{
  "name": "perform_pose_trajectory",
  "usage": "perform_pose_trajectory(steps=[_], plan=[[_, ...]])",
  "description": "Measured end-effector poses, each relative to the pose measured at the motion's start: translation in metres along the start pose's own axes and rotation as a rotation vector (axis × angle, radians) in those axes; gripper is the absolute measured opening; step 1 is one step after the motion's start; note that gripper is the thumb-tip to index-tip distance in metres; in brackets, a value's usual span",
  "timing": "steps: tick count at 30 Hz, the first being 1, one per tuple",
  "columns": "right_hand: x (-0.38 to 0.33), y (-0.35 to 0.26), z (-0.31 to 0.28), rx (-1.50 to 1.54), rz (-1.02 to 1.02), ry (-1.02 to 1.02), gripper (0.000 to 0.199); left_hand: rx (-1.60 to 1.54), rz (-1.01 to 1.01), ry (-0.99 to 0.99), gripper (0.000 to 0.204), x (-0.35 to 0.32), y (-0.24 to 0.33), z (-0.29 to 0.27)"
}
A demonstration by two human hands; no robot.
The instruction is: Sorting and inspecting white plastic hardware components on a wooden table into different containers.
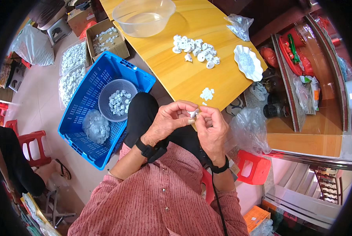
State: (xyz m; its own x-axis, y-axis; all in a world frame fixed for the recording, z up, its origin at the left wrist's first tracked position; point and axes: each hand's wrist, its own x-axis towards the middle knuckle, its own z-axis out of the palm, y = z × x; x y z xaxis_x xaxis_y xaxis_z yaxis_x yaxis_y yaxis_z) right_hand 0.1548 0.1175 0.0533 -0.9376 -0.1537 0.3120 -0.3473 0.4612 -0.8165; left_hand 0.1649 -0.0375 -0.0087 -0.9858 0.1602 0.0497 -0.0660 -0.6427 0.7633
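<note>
While rounded pieces dot the wood-grained table, both hands pinch a white part.

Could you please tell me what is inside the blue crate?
A round grey bowl of small white parts, and a clear plastic bag of pale pieces. The floor of the blue crate beneath them is covered.

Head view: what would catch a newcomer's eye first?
Likely the blue plastic crate left of the yellow wooden table, holding a grey basket of small white parts. Next, the left hand and right hand, pinching a small white piece near the table's edge. Then the pile of white parts on the table.
</note>
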Motion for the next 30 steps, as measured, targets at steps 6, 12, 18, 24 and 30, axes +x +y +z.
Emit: perform_pose_trajectory(steps=[6,12,18,24,30], plan=[[0.001,0.000,-0.001,0.016,-0.012,-0.025,0.020,0.072,0.024,-0.062,0.028,0.002,0.007,-0.002],[0.002,0.005,-0.001,0.061,-0.019,-0.029,0.017,0.091,0.011,-0.021,0.028,0.001,0.010,-0.003],[0.001,0.009,-0.007,0.003,0.028,-0.110,0.012,0.071,-0.005,0.018,0.028,0.001,0.008,-0.001],[0.002,0.006,-0.006,-0.021,0.036,-0.123,0.012,0.085,0.005,0.012,0.029,0.001,0.008,-0.001],[0.001,0.012,-0.003,-0.086,-0.006,-0.137,0.013,0.080,-0.020,-0.004,0.027,0.001,0.007,-0.001]])
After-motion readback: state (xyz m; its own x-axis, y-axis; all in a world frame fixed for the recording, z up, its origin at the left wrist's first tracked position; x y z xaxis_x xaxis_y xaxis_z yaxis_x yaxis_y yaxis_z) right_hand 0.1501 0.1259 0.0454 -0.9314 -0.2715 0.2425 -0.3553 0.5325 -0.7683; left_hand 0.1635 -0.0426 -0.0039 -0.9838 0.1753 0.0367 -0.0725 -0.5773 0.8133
